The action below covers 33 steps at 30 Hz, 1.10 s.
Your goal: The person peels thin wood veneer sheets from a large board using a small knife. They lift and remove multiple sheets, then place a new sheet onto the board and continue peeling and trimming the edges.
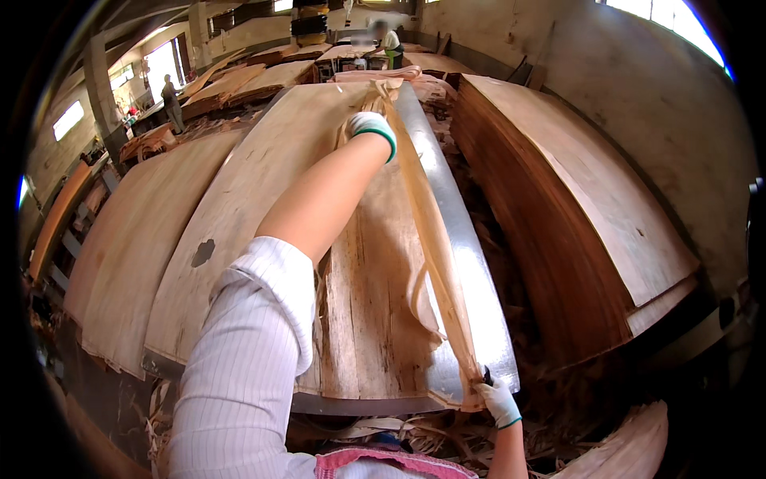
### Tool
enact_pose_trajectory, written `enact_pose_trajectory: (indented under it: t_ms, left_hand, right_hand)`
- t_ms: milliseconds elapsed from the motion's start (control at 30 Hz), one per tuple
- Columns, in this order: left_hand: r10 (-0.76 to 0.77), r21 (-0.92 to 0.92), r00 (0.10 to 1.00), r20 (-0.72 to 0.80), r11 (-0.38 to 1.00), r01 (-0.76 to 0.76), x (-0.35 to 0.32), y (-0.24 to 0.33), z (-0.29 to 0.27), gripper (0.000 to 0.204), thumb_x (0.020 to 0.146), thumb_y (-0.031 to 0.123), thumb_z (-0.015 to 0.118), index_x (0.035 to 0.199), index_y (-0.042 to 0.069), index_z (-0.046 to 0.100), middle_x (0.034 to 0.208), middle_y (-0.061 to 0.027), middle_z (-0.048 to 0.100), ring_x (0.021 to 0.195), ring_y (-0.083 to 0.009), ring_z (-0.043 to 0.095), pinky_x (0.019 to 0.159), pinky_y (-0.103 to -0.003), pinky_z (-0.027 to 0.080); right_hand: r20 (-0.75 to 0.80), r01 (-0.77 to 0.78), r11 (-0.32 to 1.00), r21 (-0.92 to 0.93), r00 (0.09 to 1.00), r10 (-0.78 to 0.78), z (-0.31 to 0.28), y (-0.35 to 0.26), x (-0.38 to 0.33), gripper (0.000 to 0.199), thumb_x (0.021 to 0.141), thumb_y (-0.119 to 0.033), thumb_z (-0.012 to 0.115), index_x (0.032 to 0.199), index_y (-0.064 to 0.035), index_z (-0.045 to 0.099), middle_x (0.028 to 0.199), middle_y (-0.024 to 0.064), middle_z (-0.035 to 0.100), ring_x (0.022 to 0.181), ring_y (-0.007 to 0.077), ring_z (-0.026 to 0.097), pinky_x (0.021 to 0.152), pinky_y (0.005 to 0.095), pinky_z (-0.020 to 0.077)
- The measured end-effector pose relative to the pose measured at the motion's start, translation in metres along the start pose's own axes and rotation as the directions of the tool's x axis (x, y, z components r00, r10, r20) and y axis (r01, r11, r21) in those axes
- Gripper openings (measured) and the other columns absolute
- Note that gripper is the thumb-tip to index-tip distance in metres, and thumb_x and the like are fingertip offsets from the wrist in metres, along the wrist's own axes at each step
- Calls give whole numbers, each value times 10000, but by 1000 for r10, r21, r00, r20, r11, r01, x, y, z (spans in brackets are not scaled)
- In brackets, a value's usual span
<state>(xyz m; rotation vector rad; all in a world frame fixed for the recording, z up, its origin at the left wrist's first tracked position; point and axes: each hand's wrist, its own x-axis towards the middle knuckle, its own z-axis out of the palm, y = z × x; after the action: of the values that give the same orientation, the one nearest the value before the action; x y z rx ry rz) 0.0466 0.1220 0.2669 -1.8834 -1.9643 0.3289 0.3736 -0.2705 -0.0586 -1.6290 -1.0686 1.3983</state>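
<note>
My left arm reaches far up over a pale wood veneer sheet on a metal-topped table. My left hand, in a white glove with a green cuff, is at the sheet's far part, beside the bunched end of a long veneer strip. Its fingers are hidden. The strip runs along the sheet's right edge down to the near corner. There my right hand, gloved alike, is closed round a small dark tool, against the strip's near end. The tool's working end does not show.
A tall veneer stack stands to the right, across a gap with scraps. More sheets lie to the left. Loose offcuts litter the floor by the near edge. Two other people are farther back, one standing at the left.
</note>
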Motion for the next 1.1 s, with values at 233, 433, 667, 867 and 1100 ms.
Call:
enact_pose_trajectory:
  t_ms: [233,433,667,867,1100]
  left_hand:
    - [-24,280,1000,9,960,21,27,65,-3,267,768,217,697,1027,164,733,1022,12,690,942,-182,652,723,-419,493]
    - [-6,-114,1000,-6,993,6,13,69,10,281,856,210,617,1110,131,708,1177,-59,670,1060,-259,648,840,-442,519]
    - [21,-735,998,64,678,33,3,-153,168,214,862,243,628,929,47,680,791,-139,683,653,-295,643,586,-424,504]
    - [-142,-976,966,218,-52,213,-140,-164,252,235,906,218,598,746,57,535,538,-19,472,405,-151,444,384,-335,370]
    - [-349,-944,934,76,275,180,-310,-267,375,183,913,179,590,855,12,542,642,-6,478,531,-103,468,469,-293,395]
  right_hand:
    - [326,-236,954,184,930,167,64,-12,-27,195,905,-86,617,1081,-2,622,844,9,624,717,96,555,631,266,476]
    - [209,0,980,200,977,-42,67,-24,-38,198,893,-78,619,1075,-1,632,844,-29,590,728,71,516,639,242,443]
    - [118,174,981,91,976,-184,7,-38,-23,203,869,-58,647,1063,0,659,880,-27,623,780,75,533,712,236,452]
    - [-6,-15,1000,-1,1000,15,-22,-21,-21,206,842,-39,642,1040,16,662,883,4,637,769,104,559,695,258,468]
    - [-273,-182,945,-271,956,106,-76,-15,20,86,779,-55,682,827,-6,630,732,31,614,671,115,555,606,277,465]
